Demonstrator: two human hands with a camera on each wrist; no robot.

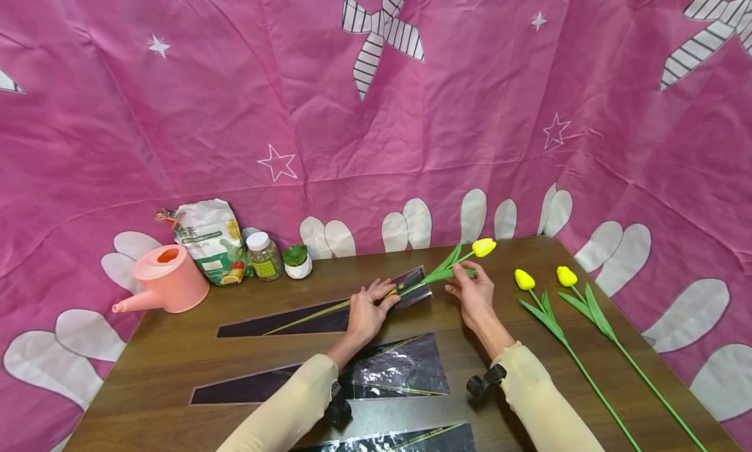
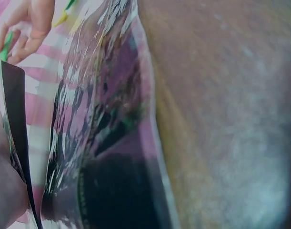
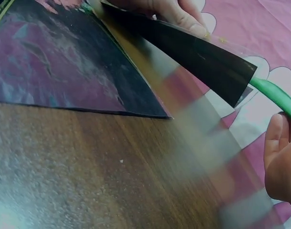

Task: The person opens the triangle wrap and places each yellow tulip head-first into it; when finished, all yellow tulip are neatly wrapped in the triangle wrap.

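A yellow artificial tulip (image 1: 484, 247) lies partly inside a black-and-clear tapered flower sleeve (image 1: 320, 318), its bloom and leaves out past the wide end. My left hand (image 1: 367, 313) grips the sleeve near that end, thumb on the near side. Beyond the opening, my right hand (image 1: 474, 296) pinches the tulip by its green leaves. In the right wrist view, the sleeve's wide end (image 3: 226, 76) is raised off the table, and a green leaf (image 3: 274, 93) runs from it to the right hand (image 3: 283, 162). The left wrist view is blurred.
Two more sleeves (image 1: 405, 367) lie nearer on the wooden table (image 1: 147, 373). Two yellow tulips (image 1: 525, 279) rest at the right. Along the back left stand a pink watering can (image 1: 176, 285), a white bag (image 1: 208, 236), a jar (image 1: 266, 259) and a small potted plant (image 1: 298, 266).
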